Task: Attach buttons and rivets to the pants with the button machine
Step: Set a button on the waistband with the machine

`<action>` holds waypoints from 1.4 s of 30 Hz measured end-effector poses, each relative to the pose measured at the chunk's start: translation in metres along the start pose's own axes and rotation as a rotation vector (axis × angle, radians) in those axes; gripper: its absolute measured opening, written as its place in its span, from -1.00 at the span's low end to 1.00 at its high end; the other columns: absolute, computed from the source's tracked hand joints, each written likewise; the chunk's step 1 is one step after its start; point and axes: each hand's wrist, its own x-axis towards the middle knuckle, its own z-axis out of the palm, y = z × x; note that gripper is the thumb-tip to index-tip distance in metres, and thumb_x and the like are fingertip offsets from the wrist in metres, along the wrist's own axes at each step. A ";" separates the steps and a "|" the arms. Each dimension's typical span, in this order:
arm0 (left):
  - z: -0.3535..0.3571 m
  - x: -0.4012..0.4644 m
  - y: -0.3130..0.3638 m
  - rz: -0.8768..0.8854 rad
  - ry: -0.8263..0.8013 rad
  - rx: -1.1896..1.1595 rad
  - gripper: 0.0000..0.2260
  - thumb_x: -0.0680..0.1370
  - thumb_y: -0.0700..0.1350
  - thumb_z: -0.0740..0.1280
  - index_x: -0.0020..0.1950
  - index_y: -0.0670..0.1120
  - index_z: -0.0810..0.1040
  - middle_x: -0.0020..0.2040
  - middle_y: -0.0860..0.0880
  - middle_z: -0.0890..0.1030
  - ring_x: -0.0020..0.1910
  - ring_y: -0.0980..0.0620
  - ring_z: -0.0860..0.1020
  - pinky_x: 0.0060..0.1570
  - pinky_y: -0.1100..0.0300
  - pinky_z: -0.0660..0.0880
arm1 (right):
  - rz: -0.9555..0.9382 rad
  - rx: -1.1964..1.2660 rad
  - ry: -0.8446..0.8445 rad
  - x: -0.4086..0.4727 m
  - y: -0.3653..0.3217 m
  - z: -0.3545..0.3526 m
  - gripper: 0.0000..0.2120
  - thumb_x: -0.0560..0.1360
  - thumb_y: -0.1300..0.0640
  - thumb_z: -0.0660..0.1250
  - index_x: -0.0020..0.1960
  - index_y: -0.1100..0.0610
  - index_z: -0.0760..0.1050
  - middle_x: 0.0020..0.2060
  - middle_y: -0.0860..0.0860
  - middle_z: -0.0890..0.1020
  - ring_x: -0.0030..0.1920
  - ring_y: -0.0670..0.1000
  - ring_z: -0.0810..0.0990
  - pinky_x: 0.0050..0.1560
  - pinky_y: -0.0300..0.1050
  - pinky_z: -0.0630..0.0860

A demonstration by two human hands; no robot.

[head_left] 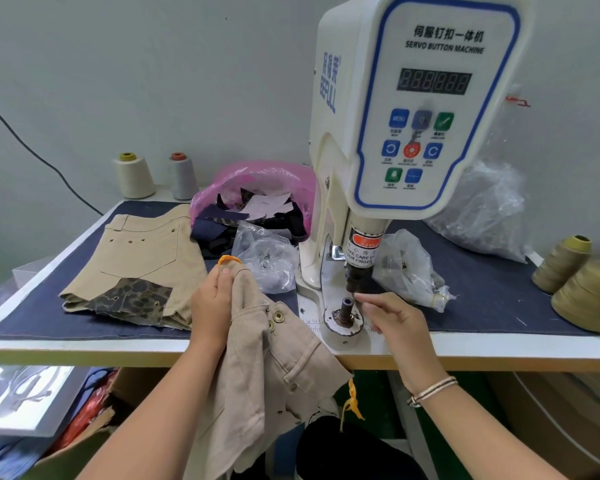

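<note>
Pants [257, 375] | gripped in L hand [210, 306] | R hand [395, 323] beside die [345, 308]

Both forearms enter from the lower edge and converge toward the centre. The left hand [211, 303] is raised with its back toward us, fingers curled and thumb pressed forward — we see it grip a fold of the beige pants [267, 375] near their top edge. The right hand [395, 318] reaches forward and leftward, palm turned partly down; its index finger and thumb are extended and drawn close together at the tips, just beside the lower die post [346, 308] of the button machine [413, 109]. Whether they pinch anything we cannot tell. The right wrist carries a thin banded bracelet [432, 390] — the left wrist is bare.
</note>
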 end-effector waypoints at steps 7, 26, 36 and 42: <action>-0.002 0.004 -0.002 -0.043 -0.027 -0.040 -0.69 0.68 -0.13 0.08 -0.25 -0.01 0.40 -0.30 -0.01 0.48 -0.28 0.06 0.42 -0.25 0.14 0.34 | -0.330 -0.253 -0.243 -0.036 -0.020 0.050 -0.87 0.48 0.18 0.31 -0.14 0.04 0.63 -0.28 -0.07 0.57 -0.25 -0.10 0.53 -0.22 -0.29 0.47; 0.007 0.011 -0.006 -0.084 -0.055 0.109 -0.70 0.62 0.00 0.08 -0.29 -0.04 0.34 -0.41 -0.04 0.46 -0.35 -0.04 0.45 -0.30 0.03 0.35 | 0.153 -1.118 -0.253 0.255 -0.020 0.209 -0.62 0.58 0.27 0.13 0.39 0.22 0.39 0.30 0.21 0.48 0.29 0.20 0.45 0.24 -0.02 0.42; 0.015 0.024 -0.004 -0.165 -0.237 0.396 -0.73 0.59 0.16 0.00 -0.23 0.07 0.26 -0.30 0.00 0.47 -0.20 -0.02 0.46 -0.19 0.09 0.36 | 0.173 -1.300 -0.314 0.310 0.006 0.221 -0.50 0.56 0.34 0.12 0.49 0.18 0.22 0.39 0.19 0.38 0.31 0.19 0.43 0.25 0.01 0.43; 0.015 0.025 -0.006 -0.153 -0.243 0.408 -0.79 0.58 0.17 0.01 -0.13 0.08 0.26 -0.21 -0.02 0.53 -0.14 -0.02 0.49 -0.15 0.10 0.38 | 0.122 -1.326 -0.148 0.311 0.014 0.214 -0.75 0.55 0.27 0.22 0.18 0.19 0.55 -0.01 0.12 0.60 -0.03 0.13 0.57 -0.11 -0.10 0.50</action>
